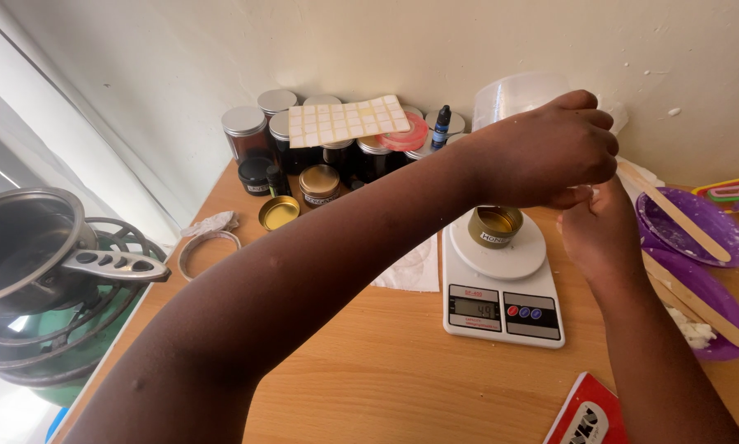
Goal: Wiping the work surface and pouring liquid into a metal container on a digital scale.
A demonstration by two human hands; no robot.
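Partly hidden, right hand (601,234) behind left hand (542,152), above gold tin (494,225), grip unclear.

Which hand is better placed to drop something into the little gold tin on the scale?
Probably the left hand. It hovers directly above the gold tin on the white scale, fingers pinched and pointing down. The right hand sits lower, beside the tin toward the purple plates.
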